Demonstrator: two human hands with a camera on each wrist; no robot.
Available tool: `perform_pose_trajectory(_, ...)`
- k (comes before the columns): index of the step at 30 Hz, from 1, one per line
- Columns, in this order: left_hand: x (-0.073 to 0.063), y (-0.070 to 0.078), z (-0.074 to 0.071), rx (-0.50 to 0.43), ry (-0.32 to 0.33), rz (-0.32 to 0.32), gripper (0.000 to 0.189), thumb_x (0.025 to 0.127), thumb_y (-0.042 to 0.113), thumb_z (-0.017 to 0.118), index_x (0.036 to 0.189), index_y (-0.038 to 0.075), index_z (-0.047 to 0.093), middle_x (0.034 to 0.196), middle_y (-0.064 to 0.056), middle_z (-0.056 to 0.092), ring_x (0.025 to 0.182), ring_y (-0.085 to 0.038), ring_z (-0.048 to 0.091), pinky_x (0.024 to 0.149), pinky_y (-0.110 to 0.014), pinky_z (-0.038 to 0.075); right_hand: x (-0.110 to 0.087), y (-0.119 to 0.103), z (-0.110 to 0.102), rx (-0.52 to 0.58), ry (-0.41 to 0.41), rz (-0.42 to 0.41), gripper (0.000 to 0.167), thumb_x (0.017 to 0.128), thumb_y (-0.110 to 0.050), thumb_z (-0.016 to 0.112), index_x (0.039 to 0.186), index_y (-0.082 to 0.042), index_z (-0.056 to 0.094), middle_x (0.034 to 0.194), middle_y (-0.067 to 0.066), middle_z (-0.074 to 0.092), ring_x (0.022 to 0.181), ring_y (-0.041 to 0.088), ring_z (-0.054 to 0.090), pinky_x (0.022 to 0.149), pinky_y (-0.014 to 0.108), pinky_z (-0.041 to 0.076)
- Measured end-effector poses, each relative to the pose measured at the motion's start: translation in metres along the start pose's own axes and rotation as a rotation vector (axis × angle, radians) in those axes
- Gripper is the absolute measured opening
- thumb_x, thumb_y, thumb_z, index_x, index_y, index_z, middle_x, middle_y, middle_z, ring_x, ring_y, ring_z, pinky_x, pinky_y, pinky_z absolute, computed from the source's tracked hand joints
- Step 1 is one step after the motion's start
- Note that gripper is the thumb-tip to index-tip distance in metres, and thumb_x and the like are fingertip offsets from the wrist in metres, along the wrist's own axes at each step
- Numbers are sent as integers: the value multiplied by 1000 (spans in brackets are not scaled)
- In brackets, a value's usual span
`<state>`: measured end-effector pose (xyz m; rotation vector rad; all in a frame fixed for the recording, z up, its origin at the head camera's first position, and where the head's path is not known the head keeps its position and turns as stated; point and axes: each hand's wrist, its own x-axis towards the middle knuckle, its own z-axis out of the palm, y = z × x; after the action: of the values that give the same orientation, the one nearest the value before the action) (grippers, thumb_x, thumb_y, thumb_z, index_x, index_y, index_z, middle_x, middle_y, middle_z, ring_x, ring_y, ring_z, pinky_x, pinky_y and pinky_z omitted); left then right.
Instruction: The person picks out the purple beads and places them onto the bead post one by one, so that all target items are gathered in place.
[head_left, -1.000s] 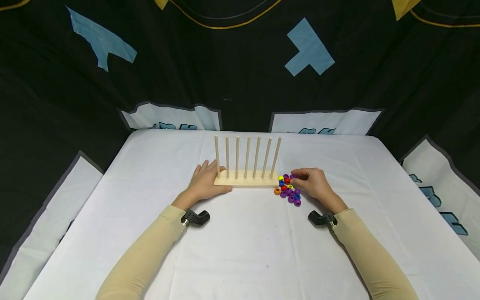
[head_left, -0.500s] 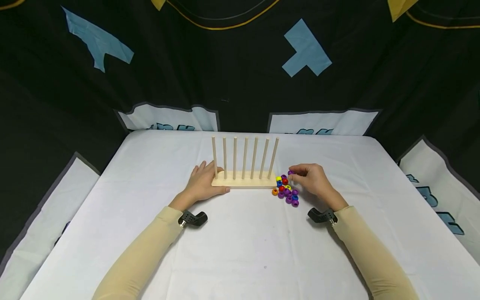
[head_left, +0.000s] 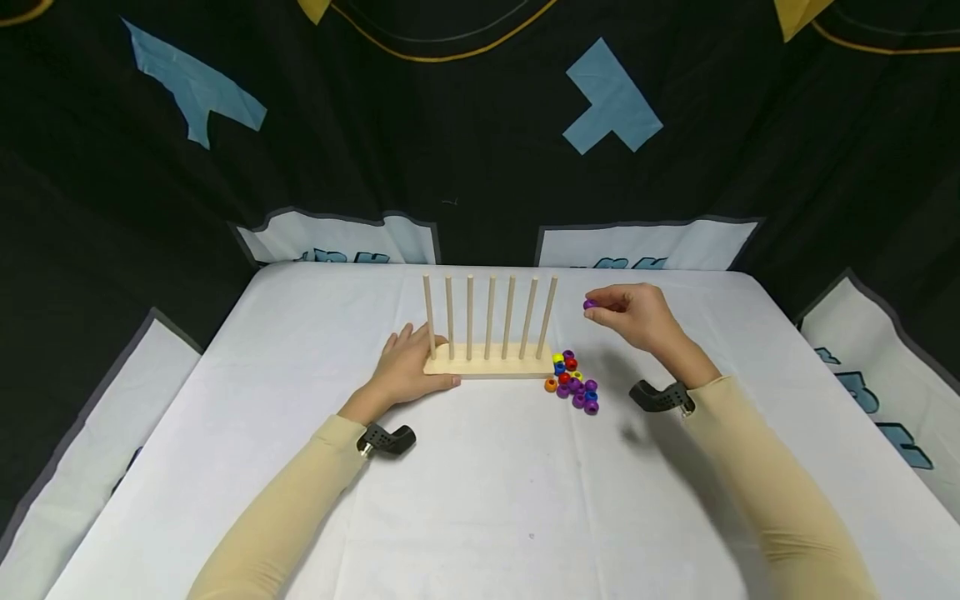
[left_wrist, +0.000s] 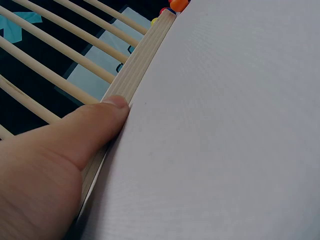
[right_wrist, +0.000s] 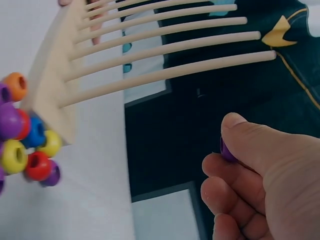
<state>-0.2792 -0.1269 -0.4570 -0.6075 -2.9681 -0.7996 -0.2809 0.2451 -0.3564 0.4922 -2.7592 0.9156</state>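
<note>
A wooden peg stand (head_left: pixel 495 363), a pale base with a row of upright dowels, stands on the white table with bare pegs. My left hand (head_left: pixel 402 367) holds its left end; in the left wrist view the thumb (left_wrist: pixel 112 107) lies against the base's front edge, while the other fingers reach behind it. Raised above the table, right of the pegs, my right hand (head_left: pixel 637 318) pinches a purple bead (right_wrist: pixel 227 151) between thumb and forefinger. Loose beads in purple, red, yellow, blue and orange lie at the base's right end, among them an orange bead (head_left: pixel 551 385).
The white cloth-covered table (head_left: pixel 465 500) spreads around the stand. Black curtain (head_left: pixel 480 150) with blue and white patches hangs behind it. A black wrist mount (head_left: pixel 386 439) sits on the left wrist, another black mount (head_left: pixel 660 397) on the right.
My right hand has lifted away from the bead pile, upward in the head view, carrying the purple bead. My left hand and the peg stand have stayed in place.
</note>
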Motion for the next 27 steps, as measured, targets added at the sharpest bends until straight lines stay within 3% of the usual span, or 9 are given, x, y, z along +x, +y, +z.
perform_pose_trajectory(11,-2,-2,1,-4,3,-4,74,81,55,76,138,10,59,160,-16,42,153,-54,18,122,-72,9,15,-31,-25,-57,-5,-115,32,93,-13,74,120,4,73,105,20,78,85,28,69,70,15,51)
perform_pose_trajectory(20,-1,-1,0,-8,21,12,73,80,53,76,136,8,61,155,-16,47,152,-56,20,121,-74,10,28,-55,-32,-66,-23,-161,31,95,-16,73,119,2,73,108,20,77,88,29,71,77,37,60)
perform_pose_trajectory(27,1,-1,2,1,12,8,74,80,54,77,137,9,60,154,-15,48,152,-55,20,121,-73,11,31,-66,-32,-54,-43,-198,30,95,-16,73,119,2,73,106,20,77,85,28,69,76,33,58)
